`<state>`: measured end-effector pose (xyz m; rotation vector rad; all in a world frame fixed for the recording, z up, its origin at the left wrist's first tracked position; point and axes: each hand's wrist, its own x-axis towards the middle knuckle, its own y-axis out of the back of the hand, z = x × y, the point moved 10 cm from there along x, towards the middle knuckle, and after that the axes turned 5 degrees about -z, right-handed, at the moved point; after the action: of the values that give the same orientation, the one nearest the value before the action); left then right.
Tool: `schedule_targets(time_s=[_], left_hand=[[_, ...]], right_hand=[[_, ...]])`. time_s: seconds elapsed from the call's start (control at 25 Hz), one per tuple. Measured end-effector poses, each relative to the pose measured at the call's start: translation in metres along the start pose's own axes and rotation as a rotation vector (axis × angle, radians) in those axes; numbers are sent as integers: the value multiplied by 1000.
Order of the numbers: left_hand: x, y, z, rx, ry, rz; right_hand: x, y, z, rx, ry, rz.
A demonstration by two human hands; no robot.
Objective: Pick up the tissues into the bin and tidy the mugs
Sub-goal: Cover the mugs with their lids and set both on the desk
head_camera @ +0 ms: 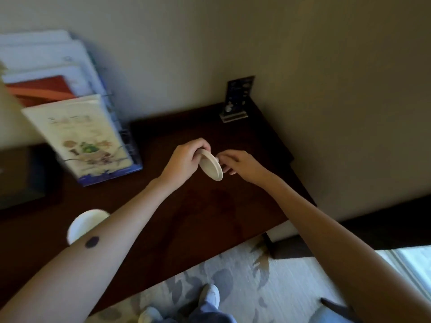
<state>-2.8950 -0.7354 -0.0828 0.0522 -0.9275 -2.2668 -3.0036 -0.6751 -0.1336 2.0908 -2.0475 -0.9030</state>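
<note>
My left hand (187,159) grips a small cream saucer-like disc (211,166), held tilted on edge above the dark wooden desk (210,217). My right hand (238,163) is close to the disc's right rim, with its fingertips touching or nearly touching it. A white mug (85,223) stands on the desk at the near left, partly hidden behind my left forearm. No tissues and no bin are in view.
A wire rack of brochures and papers (77,127) stands at the back left of the desk. A small dark card in a clear stand (236,101) sits by the wall. A dark framed object (23,183) lies at the far left. Patterned carpet (233,287) and my shoes lie below.
</note>
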Motion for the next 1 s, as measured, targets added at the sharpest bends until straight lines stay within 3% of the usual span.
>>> schedule_targets(time_s=[0.28,0.48,0.6,0.72,1.0], left_hand=[[-89,127,-53,83,130,178],[-215,206,-119,80,498,436],[-294,194,-145,-60,719,453],[-332,155,-147,-155,824,391],[-328,117,-132,-1,781,330]], right_hand=[[54,-115,-115,-41,145,-206],[85,-160,-178,-237,234,-164],[91,-185,-203,-386,291,-166],[88,-213,-213,-502,312,-221],[67,-243,-214,-626,375,-280]])
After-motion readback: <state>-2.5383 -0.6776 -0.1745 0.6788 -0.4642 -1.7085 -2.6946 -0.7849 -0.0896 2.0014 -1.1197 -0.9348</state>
